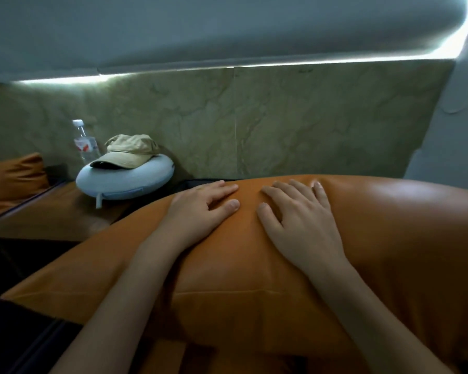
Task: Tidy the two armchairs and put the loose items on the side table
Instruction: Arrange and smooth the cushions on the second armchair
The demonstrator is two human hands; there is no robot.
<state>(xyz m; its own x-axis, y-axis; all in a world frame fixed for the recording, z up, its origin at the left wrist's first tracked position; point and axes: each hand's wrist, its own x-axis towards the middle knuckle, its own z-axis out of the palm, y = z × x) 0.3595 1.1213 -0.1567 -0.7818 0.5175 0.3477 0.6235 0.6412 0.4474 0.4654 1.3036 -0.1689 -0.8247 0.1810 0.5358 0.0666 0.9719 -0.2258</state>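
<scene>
Fingers of the left hand (203, 205) and right hand (299, 220) lie spread flat, smoothing the orange pillow (376, 238). Loose items look already parked at 10 o'clock on the side table (52, 211); next comes squaring the pillow.

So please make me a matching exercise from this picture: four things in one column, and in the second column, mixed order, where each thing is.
Things:
1. cap
2. water bottle
3. neck pillow
4. both hands (left hand, right hand)

Places:
A. standing upright by the marble wall, behind the neck pillow
B. flat on the orange pillow
C. lying on top of the neck pillow
D. on the wooden side table

Pairs: 1-C, 2-A, 3-D, 4-B
</scene>
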